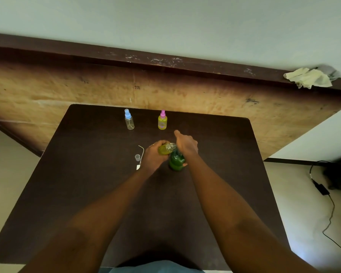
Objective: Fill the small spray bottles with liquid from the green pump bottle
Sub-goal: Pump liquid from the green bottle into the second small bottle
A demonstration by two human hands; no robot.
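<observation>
Dark table (87,174) fronts a worn wooden panel. At its centre, the left hand (153,156) clamps a tilted small spray bottle (165,150) against the green pump bottle (177,162). The right hand (186,143) curls over the pump. Filling seems underway, and steady pumping comes next. The blue-capped bottle (129,120) looks empty.

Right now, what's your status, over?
Left grip holds small bottle, part full. Right grip on green pump bottle. Blue-cap bottle empty. Nothing in the way.

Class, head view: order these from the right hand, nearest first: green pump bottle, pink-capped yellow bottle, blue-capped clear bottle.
1. Green pump bottle, under the right hand.
2. Pink-capped yellow bottle, just beyond.
3. Blue-capped clear bottle, beyond, leftward.
</observation>
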